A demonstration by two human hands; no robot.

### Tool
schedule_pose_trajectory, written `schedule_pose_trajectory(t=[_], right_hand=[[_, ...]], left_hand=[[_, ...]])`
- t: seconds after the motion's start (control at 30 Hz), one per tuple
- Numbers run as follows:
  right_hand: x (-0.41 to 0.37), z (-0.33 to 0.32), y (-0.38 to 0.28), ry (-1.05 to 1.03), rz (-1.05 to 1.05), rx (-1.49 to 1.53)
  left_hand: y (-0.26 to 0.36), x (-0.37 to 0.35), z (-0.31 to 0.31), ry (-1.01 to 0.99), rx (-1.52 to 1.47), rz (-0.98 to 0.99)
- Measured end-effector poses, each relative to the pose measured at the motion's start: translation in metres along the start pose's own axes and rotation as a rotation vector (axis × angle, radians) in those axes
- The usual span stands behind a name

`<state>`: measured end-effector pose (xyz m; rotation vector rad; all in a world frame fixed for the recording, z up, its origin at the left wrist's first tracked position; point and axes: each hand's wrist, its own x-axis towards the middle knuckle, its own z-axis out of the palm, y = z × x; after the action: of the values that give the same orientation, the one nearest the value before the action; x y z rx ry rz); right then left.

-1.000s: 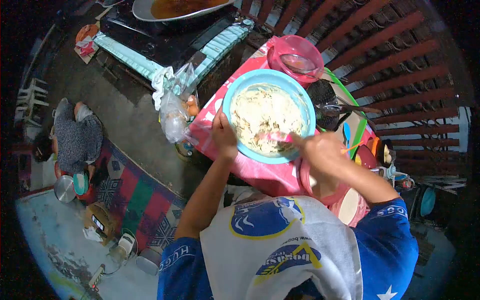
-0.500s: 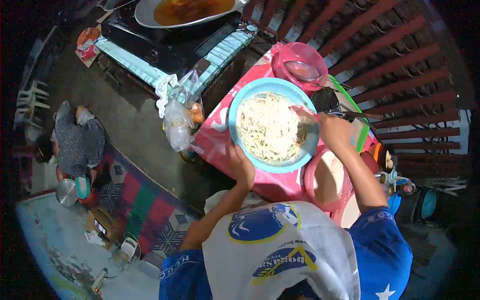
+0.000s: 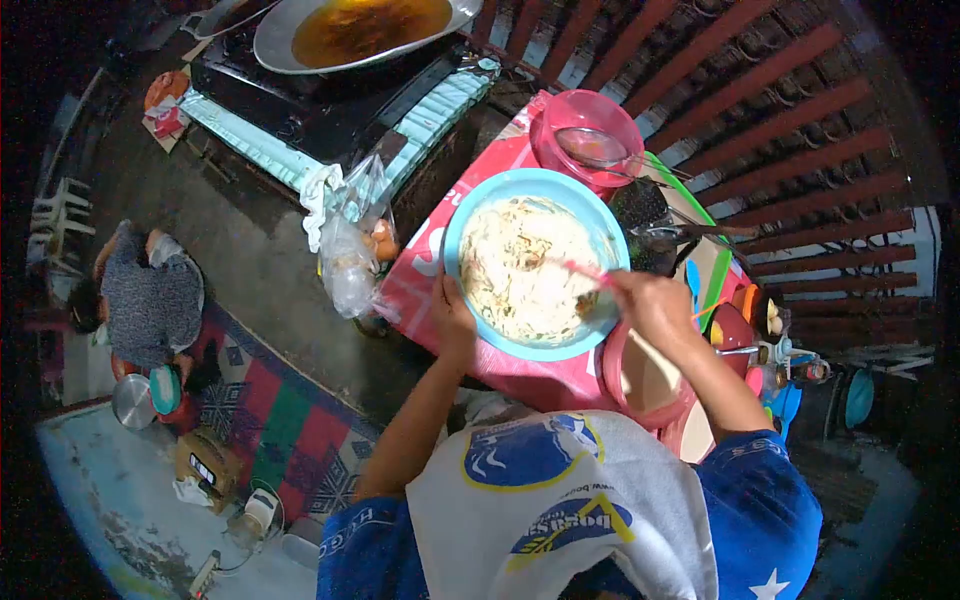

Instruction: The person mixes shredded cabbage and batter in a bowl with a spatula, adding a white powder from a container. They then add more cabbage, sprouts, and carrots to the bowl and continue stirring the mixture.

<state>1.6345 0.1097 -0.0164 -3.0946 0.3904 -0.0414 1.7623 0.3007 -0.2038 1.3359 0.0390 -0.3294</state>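
"Pink cloth covers the counter (image 3: 530,382). What's that black thing beyond it?"

"Stove (image 3: 290,112), with a wide pan (image 3: 268,38) of brownish liquid on it. It stands apart, probably to keep heat away from all this crockery."

"And the light-blue bowl (image 3: 535,180)?"

"On the counter, right in front of the person, I'd guess so both arms reach it comfortably. It holds a pale mixture (image 3: 500,240) flecked with darker shreds."

"The pink basin (image 3: 600,112) behind?"

"Just past the bowl, with a strainer (image 3: 590,147) resting in it, perhaps to spare the cloth any drips."

"How do the hands share the work?"

"The left hand (image 3: 457,322) is against the bowl's left side, likely to stop it sliding. Its fingers are partly hidden by the rim, so I can't tell how tightly they close. The right hand (image 3: 652,308) has its fingers wrapped round a pink utensil (image 3: 582,268) slanting into the mixture."

"Spoon or spatula?"

"Can't tell; the far end is lost in there."

"Those eggs (image 3: 382,238)?"

"By the clear plastic bag (image 3: 350,280) off the counter's left corner, clear of both elbows, conveniently."
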Motion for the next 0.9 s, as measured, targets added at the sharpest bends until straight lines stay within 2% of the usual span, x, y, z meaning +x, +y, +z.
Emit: schedule_pose_trajectory(t=[0.07, 0.1, 0.17, 0.2, 0.27, 0.4, 0.43, 0.47, 0.5, 0.57, 0.7, 0.77, 0.8, 0.87, 0.9], right_hand=[[0.019, 0.002, 0.018, -0.028, 0.150, -0.034], [0.032, 0.014, 0.030, -0.033, 0.212, -0.076], [0.071, 0.047, 0.041, -0.208, 0.317, -0.176], [0.088, 0.064, 0.041, -0.192, 0.259, -0.105], [0.119, 0.081, 0.032, -0.160, 0.117, 0.051], [0.124, 0.069, 0.020, -0.208, -0.068, 0.207], [0.117, 0.061, 0.020, -0.206, -0.066, 0.202], [0.101, 0.053, 0.017, -0.191, -0.174, 0.144], [0.083, 0.046, 0.014, -0.175, -0.282, 0.086], [0.044, 0.040, 0.006, -0.104, -0.281, -0.072], [-0.018, 0.018, -0.010, -0.034, -0.248, -0.151], [-0.029, 0.010, -0.001, -0.026, -0.211, -0.109], [-0.027, 0.002, 0.007, -0.046, -0.119, -0.030], [-0.011, -0.009, 0.017, -0.065, 0.138, 0.129], [0.000, -0.007, 0.025, -0.111, 0.219, 0.114]], left_hand=[[0.016, 0.007, -0.006, -0.162, 0.054, 0.000], [0.016, 0.013, -0.008, -0.159, 0.056, -0.001], [0.019, 0.028, -0.006, -0.244, 0.376, 0.302], [0.027, 0.033, -0.003, -0.242, 0.378, 0.304], [0.052, 0.043, 0.007, -0.223, 0.193, -0.011], [0.024, 0.080, -0.001, -0.321, 0.250, 0.079], [0.032, 0.081, 0.003, -0.297, 0.319, 0.206], [0.038, 0.084, 0.006, -0.270, 0.387, 0.334], [0.039, 0.087, 0.008, -0.273, 0.383, 0.336], [0.038, 0.094, 0.010, -0.374, 0.296, 0.096], [0.021, 0.100, 0.020, -0.424, 0.080, -0.012], [0.030, 0.092, 0.018, -0.331, 0.100, 0.024], [0.035, 0.085, 0.015, -0.329, 0.102, 0.025], [0.040, 0.057, 0.005, -0.109, 0.403, 0.105], [0.030, 0.039, 0.001, -0.103, 0.406, 0.104]])
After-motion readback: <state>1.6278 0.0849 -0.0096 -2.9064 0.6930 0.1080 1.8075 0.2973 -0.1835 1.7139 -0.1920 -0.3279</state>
